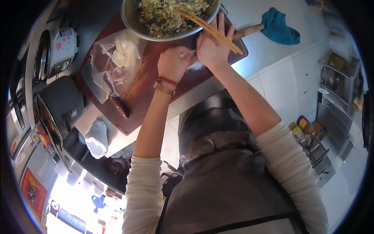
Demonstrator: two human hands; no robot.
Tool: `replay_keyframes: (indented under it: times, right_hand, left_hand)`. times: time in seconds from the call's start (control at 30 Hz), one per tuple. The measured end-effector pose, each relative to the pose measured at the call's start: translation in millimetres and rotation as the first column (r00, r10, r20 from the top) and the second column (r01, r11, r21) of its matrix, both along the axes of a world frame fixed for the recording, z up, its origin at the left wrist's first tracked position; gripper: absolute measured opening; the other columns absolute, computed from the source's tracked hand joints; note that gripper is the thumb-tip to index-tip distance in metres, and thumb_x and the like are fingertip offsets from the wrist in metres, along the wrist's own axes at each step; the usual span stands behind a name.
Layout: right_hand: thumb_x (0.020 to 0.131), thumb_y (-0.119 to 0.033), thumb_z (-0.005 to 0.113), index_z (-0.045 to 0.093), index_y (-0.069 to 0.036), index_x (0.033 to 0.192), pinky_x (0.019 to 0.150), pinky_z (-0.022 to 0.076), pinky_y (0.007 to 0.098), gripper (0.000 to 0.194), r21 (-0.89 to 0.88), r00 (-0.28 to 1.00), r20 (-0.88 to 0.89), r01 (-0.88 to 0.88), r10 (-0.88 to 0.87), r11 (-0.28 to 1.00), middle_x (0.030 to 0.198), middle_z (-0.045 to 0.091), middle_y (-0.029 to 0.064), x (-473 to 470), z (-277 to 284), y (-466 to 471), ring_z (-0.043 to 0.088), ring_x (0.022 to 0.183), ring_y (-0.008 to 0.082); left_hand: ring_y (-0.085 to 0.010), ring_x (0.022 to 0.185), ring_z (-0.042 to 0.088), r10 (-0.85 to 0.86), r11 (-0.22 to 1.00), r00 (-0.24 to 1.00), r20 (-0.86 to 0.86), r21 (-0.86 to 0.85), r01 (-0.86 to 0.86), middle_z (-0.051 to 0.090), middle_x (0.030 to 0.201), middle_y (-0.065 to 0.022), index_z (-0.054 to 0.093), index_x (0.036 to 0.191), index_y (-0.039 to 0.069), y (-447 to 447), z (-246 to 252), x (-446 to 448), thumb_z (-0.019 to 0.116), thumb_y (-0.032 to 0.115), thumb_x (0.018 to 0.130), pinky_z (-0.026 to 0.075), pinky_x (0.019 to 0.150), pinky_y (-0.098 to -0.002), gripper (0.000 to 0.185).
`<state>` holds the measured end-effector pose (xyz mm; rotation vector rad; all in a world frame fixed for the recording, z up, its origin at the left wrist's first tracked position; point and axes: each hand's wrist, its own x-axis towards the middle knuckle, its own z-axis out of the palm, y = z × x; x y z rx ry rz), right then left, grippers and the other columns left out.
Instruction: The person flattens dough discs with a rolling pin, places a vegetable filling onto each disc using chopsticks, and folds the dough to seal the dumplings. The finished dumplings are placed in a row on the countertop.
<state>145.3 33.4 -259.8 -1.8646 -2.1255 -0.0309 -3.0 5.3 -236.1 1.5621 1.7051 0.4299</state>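
My left hand (173, 63), with a red bracelet and a watch at the wrist, is closed at the near edge of a dark red wooden board (155, 68). A small pale piece, perhaps dough, shows at its fingers. My right hand (214, 48) lies just right of it, fingers spread and palm down over a wooden rolling pin (249, 31), whose middle it hides. White flour (196, 66) lies below the hands. Beyond them stands a metal bowl (171, 39) of chopped filling, with wooden chopsticks (210, 29) across its rim.
Left on the board are a plastic bag (99, 55) with pale dough (121, 55) and a wooden-handled knife (119, 106). A teal cloth (279, 27) lies right. A white appliance (64, 48), a dark pot (62, 102) and a wrapped bundle (96, 139) stand left.
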Motion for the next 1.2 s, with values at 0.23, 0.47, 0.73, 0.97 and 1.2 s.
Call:
replay_keyframes:
  times: [0.23,0.47,0.73,0.97,1.2]
  right_hand:
    - [0.086,-0.019,0.054,0.045,0.001,0.138,0.112,0.0160,0.0638,0.056,-0.111,0.993,-0.114,0.000,-0.013,0.994,0.150,0.035,0.0173,26,8,-65,0.028,0.142,0.0356]
    - [0.084,-0.022,0.056,0.050,0.001,0.135,0.113,0.0135,0.0637,0.056,-0.053,1.000,0.015,0.016,-0.015,0.998,0.148,0.039,0.0211,-10,-1,-9,0.026,0.143,0.0366]
    - [0.089,-0.027,0.053,0.042,0.006,0.139,0.115,0.0102,0.0600,0.061,-0.113,0.998,-0.042,0.047,-0.052,0.992,0.149,0.035,0.0233,5,3,-44,0.024,0.144,0.0351]
    - [0.087,-0.022,0.054,0.043,0.004,0.138,0.112,0.0122,0.0651,0.058,-0.039,0.999,-0.041,-0.002,0.001,0.999,0.148,0.037,0.0231,-5,-1,-12,0.023,0.144,0.0352]
    - [0.088,-0.023,0.050,0.042,0.005,0.140,0.113,0.0121,0.0637,0.059,-0.208,0.999,-0.034,0.001,-0.008,0.978,0.153,0.029,0.0205,10,9,-54,0.023,0.144,0.0345]
  left_hand:
    - [-0.0218,0.077,0.071,-0.016,0.999,0.999,0.039,0.053,0.014,0.072,0.083,-0.0107,0.073,0.091,0.008,6,-13,-22,0.069,0.026,0.084,0.054,0.070,-0.0323,0.021]
    - [-0.0335,0.081,0.069,-0.087,0.994,0.996,-0.033,0.064,0.089,0.070,0.085,-0.0171,0.074,0.090,0.009,-7,-10,-14,0.072,0.030,0.078,0.055,0.072,-0.0416,0.024]
    - [-0.0219,0.074,0.070,-0.073,0.996,0.997,0.029,0.048,0.072,0.071,0.082,-0.0117,0.071,0.095,0.006,10,-9,-31,0.071,0.018,0.082,0.054,0.068,-0.0329,0.017]
    - [-0.0322,0.083,0.069,-0.180,0.979,0.979,0.090,0.107,0.171,0.071,0.089,-0.0145,0.073,0.094,0.008,10,-8,-23,0.069,0.021,0.080,0.055,0.075,-0.0403,0.019]
    - [-0.0323,0.080,0.069,-0.109,0.994,0.994,0.028,0.006,0.108,0.071,0.084,-0.0138,0.073,0.087,0.007,15,-3,-34,0.068,0.022,0.082,0.055,0.073,-0.0404,0.016]
